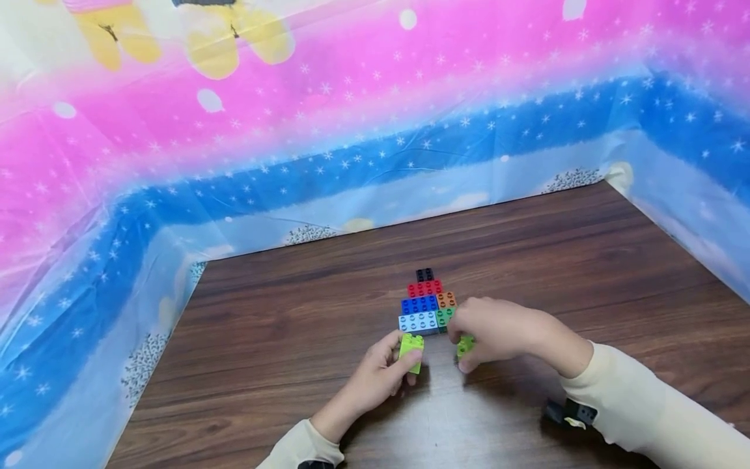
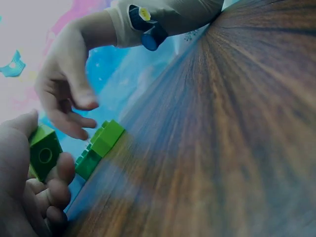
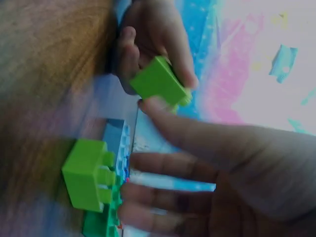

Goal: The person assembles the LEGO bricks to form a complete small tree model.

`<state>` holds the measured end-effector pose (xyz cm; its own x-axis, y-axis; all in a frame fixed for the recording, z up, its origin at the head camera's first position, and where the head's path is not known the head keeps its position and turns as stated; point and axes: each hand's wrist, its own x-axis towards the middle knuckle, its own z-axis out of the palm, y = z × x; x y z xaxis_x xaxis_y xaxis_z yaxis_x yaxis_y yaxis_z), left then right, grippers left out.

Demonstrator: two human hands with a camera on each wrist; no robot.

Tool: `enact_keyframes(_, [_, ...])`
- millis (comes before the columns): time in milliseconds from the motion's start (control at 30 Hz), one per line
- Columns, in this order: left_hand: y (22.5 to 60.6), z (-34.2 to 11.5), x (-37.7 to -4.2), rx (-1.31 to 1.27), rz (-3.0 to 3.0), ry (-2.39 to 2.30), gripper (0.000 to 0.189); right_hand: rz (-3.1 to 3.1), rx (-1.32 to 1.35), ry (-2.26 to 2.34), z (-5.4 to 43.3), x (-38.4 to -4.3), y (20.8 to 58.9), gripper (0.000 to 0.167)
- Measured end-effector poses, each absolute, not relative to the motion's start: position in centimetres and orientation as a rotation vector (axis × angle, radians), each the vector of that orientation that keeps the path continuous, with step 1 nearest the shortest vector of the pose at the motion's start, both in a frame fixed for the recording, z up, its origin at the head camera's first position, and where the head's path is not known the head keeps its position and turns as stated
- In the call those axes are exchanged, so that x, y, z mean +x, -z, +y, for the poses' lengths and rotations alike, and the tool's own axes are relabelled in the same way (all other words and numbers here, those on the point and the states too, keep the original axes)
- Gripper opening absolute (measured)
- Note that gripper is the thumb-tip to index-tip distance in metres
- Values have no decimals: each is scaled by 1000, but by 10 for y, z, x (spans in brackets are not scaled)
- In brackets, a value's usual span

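Note:
My left hand (image 1: 375, 374) pinches a lime-green toy building brick (image 1: 411, 353) between thumb and fingers, just in front of a flat group of bricks. Beside it, my right hand (image 1: 498, 329) hovers over a second lime-green brick (image 3: 86, 175) on the table. In the right wrist view its fingers are spread and blurred, with a gap to that brick. This second brick adjoins a green brick (image 1: 445, 318). Light blue (image 1: 418, 322), blue (image 1: 419, 304), orange (image 1: 447, 299), red (image 1: 424, 288) and black (image 1: 424, 274) bricks lie in rows beyond, studs up.
The bricks lie on a dark wood-grain table (image 1: 293, 326). A pink and blue patterned cloth (image 1: 363, 130) hangs along its back and sides. A small black device (image 1: 577, 412) is strapped at the right wrist, over a cream sleeve (image 1: 633, 397).

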<state>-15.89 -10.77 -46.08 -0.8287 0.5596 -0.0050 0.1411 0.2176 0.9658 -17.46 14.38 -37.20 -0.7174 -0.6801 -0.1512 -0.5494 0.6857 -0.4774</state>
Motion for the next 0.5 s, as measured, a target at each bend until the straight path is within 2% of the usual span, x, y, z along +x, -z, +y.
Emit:
enact_keyframes(133, [460,-110,-159,647,2138,-1630,27,2596,-856,449,138,-166,371,32])
enact_keyframes(233, [461,-110,-160,676,2132,-1626,26,2613,-866,432,136,-165,375,38])
enact_keyframes(500, [461,-110,-160,702,2144,-1597,30,2551,-1017,535,137,-174,389,35])
